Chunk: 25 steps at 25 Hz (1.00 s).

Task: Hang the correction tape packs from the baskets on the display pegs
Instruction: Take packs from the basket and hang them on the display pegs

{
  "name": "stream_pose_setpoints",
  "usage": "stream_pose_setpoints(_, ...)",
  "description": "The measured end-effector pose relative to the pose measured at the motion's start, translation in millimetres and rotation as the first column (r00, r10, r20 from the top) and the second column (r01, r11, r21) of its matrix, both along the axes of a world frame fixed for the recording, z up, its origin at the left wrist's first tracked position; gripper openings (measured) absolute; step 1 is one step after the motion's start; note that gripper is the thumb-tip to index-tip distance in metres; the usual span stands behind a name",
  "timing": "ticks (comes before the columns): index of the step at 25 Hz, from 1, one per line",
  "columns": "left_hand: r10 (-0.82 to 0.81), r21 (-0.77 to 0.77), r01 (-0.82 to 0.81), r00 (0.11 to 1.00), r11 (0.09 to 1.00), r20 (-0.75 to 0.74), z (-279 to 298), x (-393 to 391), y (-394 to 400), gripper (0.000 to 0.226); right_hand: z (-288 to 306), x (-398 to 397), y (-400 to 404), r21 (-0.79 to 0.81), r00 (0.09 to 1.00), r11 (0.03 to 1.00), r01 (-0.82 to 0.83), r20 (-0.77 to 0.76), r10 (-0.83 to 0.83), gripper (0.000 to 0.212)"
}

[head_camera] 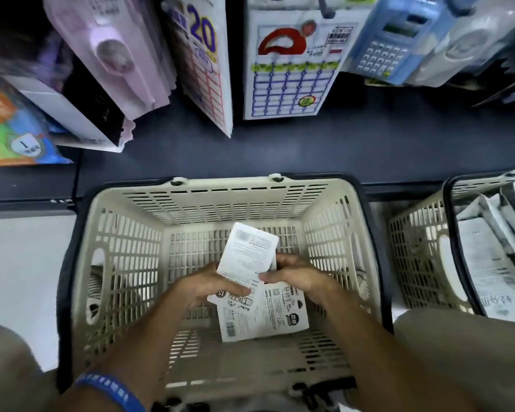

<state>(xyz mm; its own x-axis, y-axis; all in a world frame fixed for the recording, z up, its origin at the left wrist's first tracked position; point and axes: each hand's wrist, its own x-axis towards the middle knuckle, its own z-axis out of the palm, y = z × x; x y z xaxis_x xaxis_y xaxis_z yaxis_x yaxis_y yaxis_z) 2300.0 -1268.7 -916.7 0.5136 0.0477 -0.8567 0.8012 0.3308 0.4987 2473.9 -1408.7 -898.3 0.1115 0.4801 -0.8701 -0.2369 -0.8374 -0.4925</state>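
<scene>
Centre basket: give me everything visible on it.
The basket is a beige plastic shopping basket with slotted walls and floor, oval hand holes in its side walls, and a dark handle folded down around the rim. It sits upright below the dark shelf, beside a second basket. It holds a few white packs; both hands reach in, left hand and right hand gripping packs.

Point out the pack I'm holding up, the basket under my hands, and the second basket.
held pack (249, 254), head view, its printed back.
near basket (226, 185), head view, far rim.
second basket (416, 245), head view, left wall.
</scene>
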Motion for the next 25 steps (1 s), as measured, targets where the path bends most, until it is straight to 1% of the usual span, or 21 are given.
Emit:
stream_pose_setpoints(4,0.182,0.021,-0.185,0.979,0.983,0.091,35.6,-1.9,7.4,0.053,47.0,8.8,23.7,0.174,0.988,0.975,0.136,0.053,-0.147,0.028)
stream_pose_setpoints(6,0.253,0.043,-0.266,0.948,0.963,0.192,62.1,1.6,16.1,0.043,82.2,21.4,37.8,0.249,0.977,0.958,0.142,0.119,-0.176,0.024)
stream_pose_setpoints(7,0.274,0.056,-0.297,0.926,0.953,0.259,78.4,3.5,21.4,0.04,101.3,29.0,44.9,0.283,0.965,0.944,0.169,0.147,-0.217,0.023)
stream_pose_setpoints(8,0.288,0.062,-0.326,0.898,0.943,0.332,97.0,5.4,26.7,0.041,124.9,36.7,52.4,0.303,0.942,0.925,0.228,0.172,-0.288,0.025)
stream_pose_setpoints(10,0.316,0.087,-0.399,0.825,0.913,0.468,139.3,10.4,37.4,0.047,171.0,56.2,64.7,0.323,0.887,0.901,0.288,0.265,-0.379,0.037)
stream_pose_setpoints(12,0.33,0.163,-0.511,0.735,0.844,0.593,190.5,14.5,49.1,0.045,221.3,73.5,67.2,0.298,0.861,0.925,0.238,0.375,-0.343,0.046)
stream_pose_setpoints(13,0.322,0.205,-0.576,0.678,0.791,0.661,217.4,17.7,54.2,0.044,244.6,81.0,65.1,0.252,0.875,0.95,0.183,0.399,-0.274,0.052)
stream_pose_setpoints(14,0.297,0.243,-0.635,0.621,0.733,0.725,243.7,20.6,59.2,0.044,268.3,83.0,61.4,0.192,0.909,0.976,0.106,0.379,-0.174,0.06)
stream_pose_setpoints(15,0.242,0.286,-0.68,0.571,0.675,0.785,273.7,22.2,61.7,0.045,291.4,82.5,56.8,0.158,0.944,0.987,-0.012,0.328,-0.041,0.071)
stream_pose_setpoints(16,0.162,0.329,-0.709,0.529,0.624,0.833,301.9,23.1,63.2,0.046,312.8,77.6,54.1,0.173,0.968,0.979,-0.105,0.245,0.06,0.079)
stream_pose_setpoints(17,0.068,0.371,-0.727,0.496,0.578,0.866,328.7,23.3,63.8,0.045,331.8,71.6,53.0,0.238,0.982,0.962,-0.137,0.158,0.101,0.081)
stream_pose_setpoints(18,-0.031,0.409,-0.736,0.468,0.539,0.883,356.3,22.2,63.4,0.043,350.6,64.4,53.5,0.329,0.994,0.939,-0.101,0.079,0.08,0.076)
stream_pose_setpoints(19,-0.124,0.442,-0.74,0.444,0.507,0.887,381.7,19.6,61.8,0.042,367.0,57.9,55.4,0.421,0.999,0.906,-0.032,0.031,0.021,0.064)
stream_pose_setpoints(21,-0.263,0.485,-0.718,0.408,0.499,0.874,419.1,12.7,63.8,0.043,395.7,47.3,57.3,0.568,0.993,0.815,0.115,-0.036,-0.115,0.034)
stream_pose_setpoints(22,-0.294,0.483,-0.72,0.383,0.498,0.875,430.3,9.3,65.2,0.048,406.7,44.8,56.6,0.611,0.982,0.769,0.188,-0.091,-0.167,0.024)
stream_pose_setpoints(23,-0.295,0.452,-0.744,0.347,0.492,0.89,438.4,5.3,65.4,0.051,415.8,44.2,55.1,0.642,0.969,0.725,0.247,-0.145,-0.201,0.024)
stream_pose_setpoints(24,-0.265,0.404,-0.773,0.31,0.489,0.913,440.0,1.4,66.5,0.053,422.6,43.1,54.0,0.65,0.959,0.706,0.282,-0.175,-0.222,0.026)
stream_pose_setpoints(25,-0.227,0.358,-0.793,0.28,0.493,0.933,437.9,-1.8,66.6,0.05,426.8,42.6,53.1,0.655,0.956,0.696,0.294,-0.185,-0.229,0.021)
